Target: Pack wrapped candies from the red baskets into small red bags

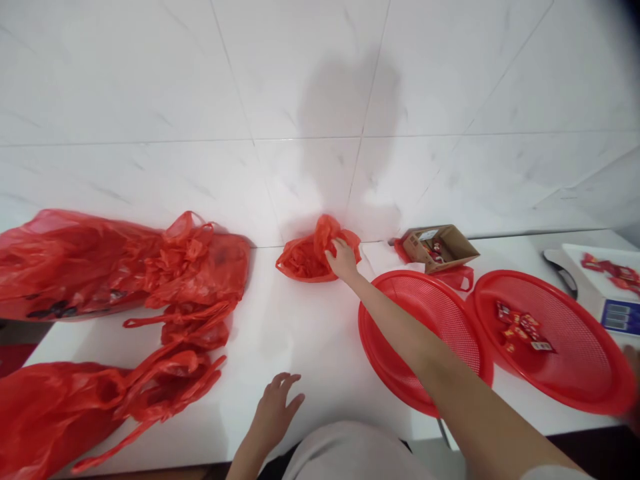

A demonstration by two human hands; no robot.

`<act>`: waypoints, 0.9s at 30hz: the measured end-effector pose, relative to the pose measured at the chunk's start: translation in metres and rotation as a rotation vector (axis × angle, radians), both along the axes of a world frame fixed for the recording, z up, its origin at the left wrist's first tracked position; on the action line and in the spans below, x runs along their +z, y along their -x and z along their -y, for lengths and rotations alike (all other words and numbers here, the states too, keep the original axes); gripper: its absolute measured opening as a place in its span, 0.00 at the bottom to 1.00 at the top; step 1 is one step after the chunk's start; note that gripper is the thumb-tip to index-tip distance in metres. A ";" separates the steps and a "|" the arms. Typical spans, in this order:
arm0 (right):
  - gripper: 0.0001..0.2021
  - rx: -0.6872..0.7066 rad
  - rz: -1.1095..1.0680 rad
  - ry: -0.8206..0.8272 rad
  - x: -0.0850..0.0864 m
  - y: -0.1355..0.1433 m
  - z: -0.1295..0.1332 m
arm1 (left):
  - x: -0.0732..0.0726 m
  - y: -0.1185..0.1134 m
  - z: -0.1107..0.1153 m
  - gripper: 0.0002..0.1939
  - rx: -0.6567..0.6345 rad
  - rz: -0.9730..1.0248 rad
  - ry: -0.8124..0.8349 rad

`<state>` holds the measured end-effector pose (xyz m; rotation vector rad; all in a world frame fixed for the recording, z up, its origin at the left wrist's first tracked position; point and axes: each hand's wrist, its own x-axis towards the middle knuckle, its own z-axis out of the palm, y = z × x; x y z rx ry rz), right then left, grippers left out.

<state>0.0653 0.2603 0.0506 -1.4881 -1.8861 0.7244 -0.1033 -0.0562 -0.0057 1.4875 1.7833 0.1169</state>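
My right hand (pixel 343 259) reaches forward to the back of the table, its fingers closed on a thin red plastic bag (pixel 326 235). That bag rises out of an opened red bag (pixel 303 261) holding more crumpled red plastic, close to the wall. Near the front edge, my left hand (pixel 274 410) hovers low with fingers apart and nothing in it. Under my right forearm stands a red plastic basket (pixel 373 360), partly covered by the arm.
A second red basket (pixel 580 373) holds several small wrapped packets (pixel 523 330). Behind is a cardboard box (pixel 457 248) with small items. Filled red bags (pixel 100 267) crowd the left. At right are a white box (pixel 590 283) and another person's blurred hand (pixel 634 363).
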 end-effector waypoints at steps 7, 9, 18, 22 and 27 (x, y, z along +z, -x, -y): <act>0.18 0.005 -0.383 -0.234 0.072 -0.012 0.078 | 0.015 -0.006 -0.023 0.24 0.149 0.307 -0.055; 0.13 0.058 -0.497 -0.048 0.074 -0.015 0.112 | 0.034 -0.013 -0.037 0.29 0.306 0.540 -0.055; 0.11 -0.023 -0.578 0.310 0.024 -0.038 0.253 | 0.092 -0.054 -0.044 0.45 0.187 1.017 0.060; 0.12 -0.061 -0.522 0.240 0.016 -0.050 0.269 | 0.090 -0.077 -0.028 0.43 0.161 0.989 0.084; 0.17 -0.104 -0.528 0.214 0.024 -0.068 0.262 | 0.082 -0.070 -0.018 0.17 0.238 0.866 -0.016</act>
